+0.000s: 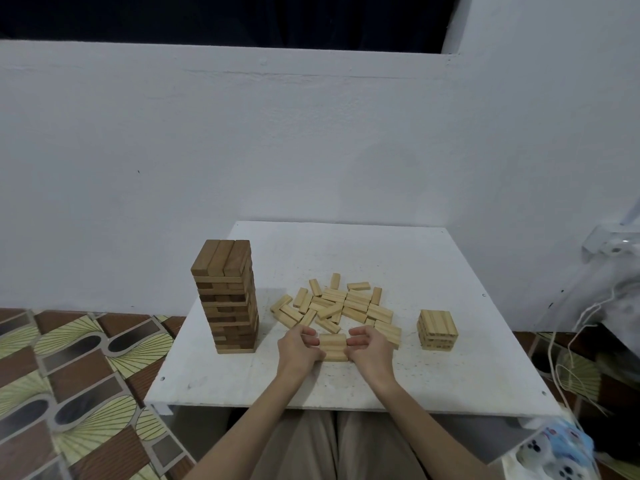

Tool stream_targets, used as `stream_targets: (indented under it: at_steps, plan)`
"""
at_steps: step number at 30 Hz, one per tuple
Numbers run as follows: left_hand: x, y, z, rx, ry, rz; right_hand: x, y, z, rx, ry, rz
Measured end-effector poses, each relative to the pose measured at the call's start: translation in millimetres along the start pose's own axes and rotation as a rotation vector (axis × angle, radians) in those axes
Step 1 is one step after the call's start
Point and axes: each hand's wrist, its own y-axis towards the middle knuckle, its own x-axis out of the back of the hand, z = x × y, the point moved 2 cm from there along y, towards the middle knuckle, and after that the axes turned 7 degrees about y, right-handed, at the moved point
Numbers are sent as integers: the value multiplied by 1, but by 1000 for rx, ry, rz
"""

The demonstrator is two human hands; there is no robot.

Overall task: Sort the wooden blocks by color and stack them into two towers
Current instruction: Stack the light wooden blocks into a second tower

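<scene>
While you square light block set (pixel 333 347) at lower centre, left hand (pixel 300 347) and right hand (pixel 371 346) cup its ends, fingers curled, likely aligning row for short light tower (pixel 437 330) at right; dark tower (pixel 227 295) stands left.

Both forearms are stretched forward, converging. The left hand (pixel 300 347) and right hand (pixel 371 346) are set facing each other, fingers curled inward, thumbs low; actual gripping, it seems, cannot be confirmed from this angle.
</scene>
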Motion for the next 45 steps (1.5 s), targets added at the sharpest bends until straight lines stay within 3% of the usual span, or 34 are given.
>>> stream_targets:
  at_steps: [13, 30, 45]
  plan:
    - [-3, -5, -18, -22, -39, -3, 16, 2, 11, 20, 23, -34]
    - [-76, -11, -125, -148, -190, 91, 139, 35, 49, 70, 6, -188]
    - [-123, -20, -140, -116, -191, 153, 188, 47, 37, 9, -9, -170]
